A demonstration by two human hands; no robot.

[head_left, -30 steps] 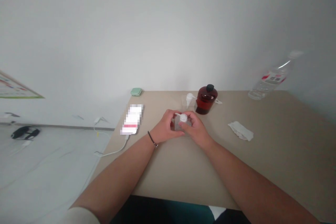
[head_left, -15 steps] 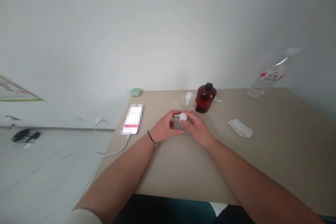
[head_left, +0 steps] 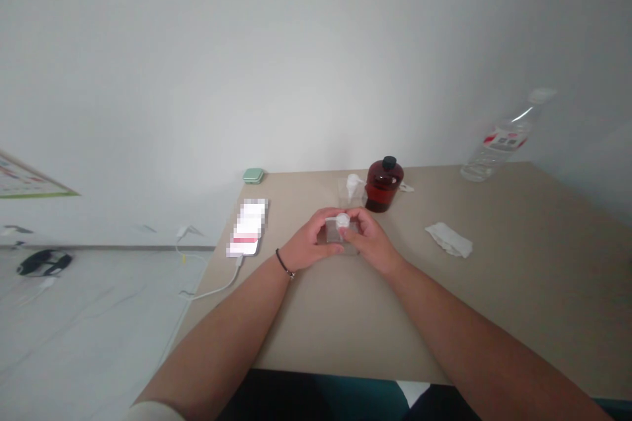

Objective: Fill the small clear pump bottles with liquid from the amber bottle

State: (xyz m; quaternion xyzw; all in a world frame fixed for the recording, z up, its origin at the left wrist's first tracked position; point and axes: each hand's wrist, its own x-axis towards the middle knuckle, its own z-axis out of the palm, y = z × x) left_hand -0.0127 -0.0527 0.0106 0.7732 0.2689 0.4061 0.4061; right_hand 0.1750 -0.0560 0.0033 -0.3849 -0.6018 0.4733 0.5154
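From here I see my left hand (head_left: pixel 311 243) and right hand (head_left: pixel 372 245) together, closed around a clear square plastic bottle (head_left: pixel 340 235) with a white plastic pump top (head_left: pixel 342 220), in the middle of the matte beige bench (head_left: pixel 518 316). Just behind them, a clear container (head_left: pixel 347 195) holding a white plastic nozzle (head_left: pixel 352 185) stands touching a round amber glass jar (head_left: pixel 384 189) with a black cap (head_left: pixel 389 162). To the right lies a crumpled white tissue (head_left: pixel 449 240).

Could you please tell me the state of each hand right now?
Left hand: closed on the clear, white-capped plastic bottle.
Right hand: closed on the same bottle.
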